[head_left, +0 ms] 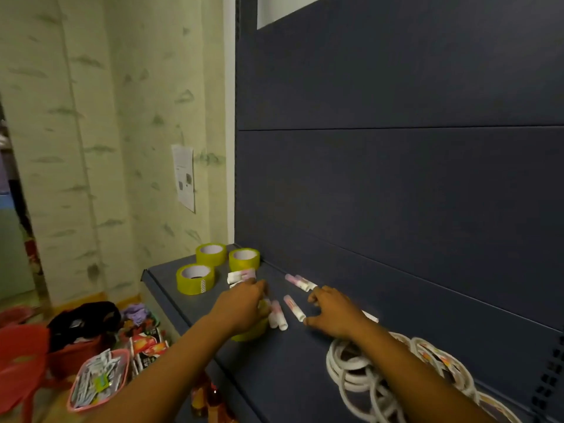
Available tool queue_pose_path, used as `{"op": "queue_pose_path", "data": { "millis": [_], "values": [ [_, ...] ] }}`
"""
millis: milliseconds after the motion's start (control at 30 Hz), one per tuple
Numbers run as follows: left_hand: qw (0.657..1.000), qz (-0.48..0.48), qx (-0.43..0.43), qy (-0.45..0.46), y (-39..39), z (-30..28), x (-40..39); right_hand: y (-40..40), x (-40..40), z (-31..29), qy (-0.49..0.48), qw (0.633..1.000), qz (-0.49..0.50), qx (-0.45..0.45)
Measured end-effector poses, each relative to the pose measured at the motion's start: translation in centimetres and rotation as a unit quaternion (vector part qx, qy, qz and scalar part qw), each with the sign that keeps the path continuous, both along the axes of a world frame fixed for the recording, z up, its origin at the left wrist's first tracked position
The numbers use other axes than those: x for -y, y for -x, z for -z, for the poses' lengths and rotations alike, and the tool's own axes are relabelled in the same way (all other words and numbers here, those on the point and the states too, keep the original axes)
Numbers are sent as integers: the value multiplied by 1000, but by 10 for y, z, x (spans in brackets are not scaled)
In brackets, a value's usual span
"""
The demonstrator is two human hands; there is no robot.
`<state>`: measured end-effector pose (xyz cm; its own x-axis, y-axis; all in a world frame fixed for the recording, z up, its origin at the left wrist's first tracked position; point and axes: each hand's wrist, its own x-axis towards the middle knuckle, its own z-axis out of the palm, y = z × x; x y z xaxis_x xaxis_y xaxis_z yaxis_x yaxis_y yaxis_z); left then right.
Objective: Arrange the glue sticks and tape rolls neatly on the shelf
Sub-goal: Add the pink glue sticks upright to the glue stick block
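Glue sticks (294, 307) are lying scattered mid-shelf (305, 361), roughly eight countable, some blurred; sorting is judged barely begun. Three yellow tape rolls (210, 253) are being kept grouped at the shelf's left end, a fourth (253, 331) half hidden under the left hand (244, 303), whose grip cannot be told. The right hand (331, 312) is being spread, released, over the sticks. White rings (366, 377) are heaped at the shelf's right.

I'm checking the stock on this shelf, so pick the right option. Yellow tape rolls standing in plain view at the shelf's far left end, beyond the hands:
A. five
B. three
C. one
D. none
B: three yellow tape rolls stand clustered at the far left end of the shelf; another yellow roll sits mostly hidden under the left hand, not in that group.
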<state>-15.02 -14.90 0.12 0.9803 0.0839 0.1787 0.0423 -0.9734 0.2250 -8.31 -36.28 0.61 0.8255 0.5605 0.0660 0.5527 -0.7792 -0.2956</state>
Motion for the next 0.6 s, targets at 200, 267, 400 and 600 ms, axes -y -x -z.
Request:
{"op": "queue_pose_path", "data": {
  "millis": [200, 267, 400, 600],
  "values": [
    [1000, 12, -7, 5, -43, 7, -51, -31, -42, 13, -17, 999, 26, -40],
    [1000, 16, -9, -3, -50, 11, -63, -42, -51, 21, -24, 998, 46, -45],
    [1000, 13, -5, -7, -56, 15, -81, -57, -64, 39, -49, 995, 78, -33],
    [1000, -4, -1, -15, -46, 12, -91, -60, -68, 52, -98, 992, 78, -32]
  ]
}}
